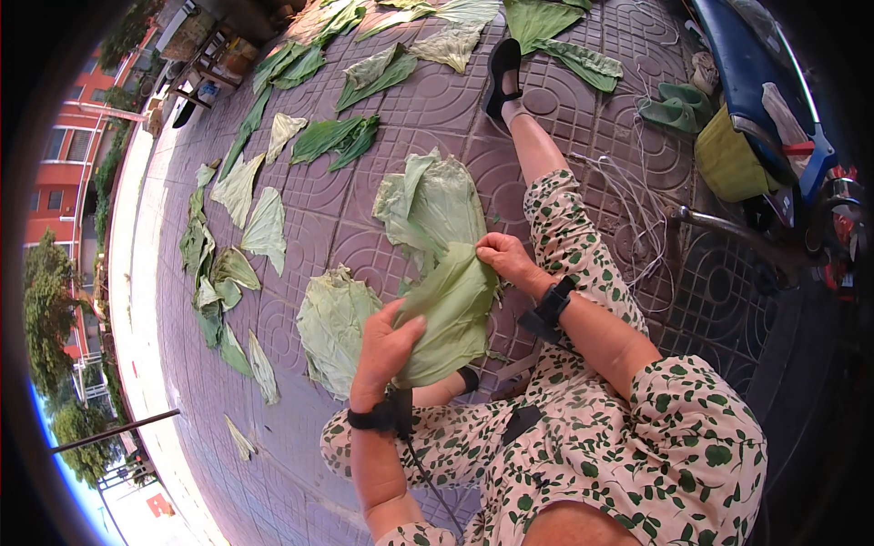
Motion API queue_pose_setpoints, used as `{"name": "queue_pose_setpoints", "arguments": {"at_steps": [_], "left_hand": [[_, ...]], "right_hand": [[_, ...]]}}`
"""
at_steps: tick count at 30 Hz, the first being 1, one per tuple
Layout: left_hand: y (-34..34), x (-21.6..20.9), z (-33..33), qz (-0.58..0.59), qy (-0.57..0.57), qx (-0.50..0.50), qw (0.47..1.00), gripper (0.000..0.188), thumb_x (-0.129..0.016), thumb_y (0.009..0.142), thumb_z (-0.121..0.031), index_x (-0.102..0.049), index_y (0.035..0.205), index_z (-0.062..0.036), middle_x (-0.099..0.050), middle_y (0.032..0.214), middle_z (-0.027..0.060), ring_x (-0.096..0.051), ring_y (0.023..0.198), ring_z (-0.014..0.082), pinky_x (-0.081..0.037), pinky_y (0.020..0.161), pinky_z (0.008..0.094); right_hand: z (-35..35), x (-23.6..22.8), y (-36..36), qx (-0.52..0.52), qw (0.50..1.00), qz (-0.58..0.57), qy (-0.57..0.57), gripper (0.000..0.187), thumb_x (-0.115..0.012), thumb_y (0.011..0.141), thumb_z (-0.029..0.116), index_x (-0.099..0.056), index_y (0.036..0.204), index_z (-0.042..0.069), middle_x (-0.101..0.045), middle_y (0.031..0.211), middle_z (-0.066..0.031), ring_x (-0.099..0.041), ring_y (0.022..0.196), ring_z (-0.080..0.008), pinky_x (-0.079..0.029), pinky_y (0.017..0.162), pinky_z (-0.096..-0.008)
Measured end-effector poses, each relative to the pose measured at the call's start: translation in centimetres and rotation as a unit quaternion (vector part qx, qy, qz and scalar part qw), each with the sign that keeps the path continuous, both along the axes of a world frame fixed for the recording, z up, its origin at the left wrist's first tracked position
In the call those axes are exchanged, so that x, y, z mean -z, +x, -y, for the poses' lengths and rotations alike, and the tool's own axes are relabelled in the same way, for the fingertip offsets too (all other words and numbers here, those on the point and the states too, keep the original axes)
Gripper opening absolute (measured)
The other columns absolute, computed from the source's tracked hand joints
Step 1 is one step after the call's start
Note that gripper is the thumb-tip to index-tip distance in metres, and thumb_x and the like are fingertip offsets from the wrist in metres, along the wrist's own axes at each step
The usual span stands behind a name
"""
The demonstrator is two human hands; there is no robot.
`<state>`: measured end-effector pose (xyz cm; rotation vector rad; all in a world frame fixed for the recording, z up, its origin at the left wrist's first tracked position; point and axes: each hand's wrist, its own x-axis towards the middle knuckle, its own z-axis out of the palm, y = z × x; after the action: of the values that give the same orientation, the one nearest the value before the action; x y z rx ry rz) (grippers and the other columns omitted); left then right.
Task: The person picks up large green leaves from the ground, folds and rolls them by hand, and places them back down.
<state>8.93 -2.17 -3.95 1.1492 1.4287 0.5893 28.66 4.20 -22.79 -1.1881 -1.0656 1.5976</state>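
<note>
A large, soft green leaf [446,318] hangs between my two hands above my lap. My right hand [510,261] pinches its upper right edge between thumb and fingers. Along the leaf's left side, my left hand [390,344] is curled at the edge, slightly smeared, with some fingers hidden. Just beyond the held leaf lies a pale, wrinkled leaf [437,196] on the paving. Another pale crumpled leaf [332,323] is beside my left hand, partly covered by it. Both wrists wear black bands.
Several wilted leaves [264,227] are spread over the patterned paving to the left and ahead. My outstretched leg [583,227] borders the right side. Loose white string [633,218], green sandals [678,109] and a yellow-green basket [728,159] are farther right.
</note>
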Motion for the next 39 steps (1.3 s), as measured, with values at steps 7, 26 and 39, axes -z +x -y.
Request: {"name": "queue_pose_setpoints", "arguments": {"at_steps": [7,26,39], "left_hand": [[0.9,0.3,-0.1,0.002,-0.009,0.001,1.000,0.024,-0.056,0.078,-0.005,-0.058,0.101,0.0025,-0.060,0.085,0.0010,-0.052,0.073,0.0065,-0.043,0.067,0.0213],[-0.4,-0.7,0.2,0.054,-0.002,-0.086,0.995,0.028,-0.055,0.078,-0.005,-0.057,0.105,0.0035,-0.062,0.092,0.0051,-0.055,0.080,0.0090,-0.044,0.073,0.0224],[-0.6,-0.8,0.0,0.065,0.045,-0.157,0.984,0.024,-0.056,0.078,-0.006,-0.059,0.101,0.0019,-0.062,0.087,0.0029,-0.054,0.074,0.0068,-0.044,0.068,0.0202]], "right_hand": [[-0.2,0.2,-0.2,0.041,0.992,-0.047,-0.110,0.010,-0.055,0.080,0.012,-0.060,0.084,0.005,-0.055,0.069,0.0029,-0.048,0.060,-0.0048,-0.040,0.053,-0.0201],[-0.4,0.1,1.0,0.014,0.963,-0.202,-0.179,0.016,-0.055,0.085,0.023,-0.051,0.082,0.008,-0.049,0.069,0.0010,-0.045,0.056,-0.0086,-0.039,0.051,-0.0217],[0.7,-1.3,0.0,-0.164,0.943,-0.220,-0.188,0.034,-0.050,0.088,0.038,-0.053,0.104,0.008,-0.056,0.093,0.0002,-0.052,0.083,-0.0096,-0.043,0.073,-0.0256]]}}
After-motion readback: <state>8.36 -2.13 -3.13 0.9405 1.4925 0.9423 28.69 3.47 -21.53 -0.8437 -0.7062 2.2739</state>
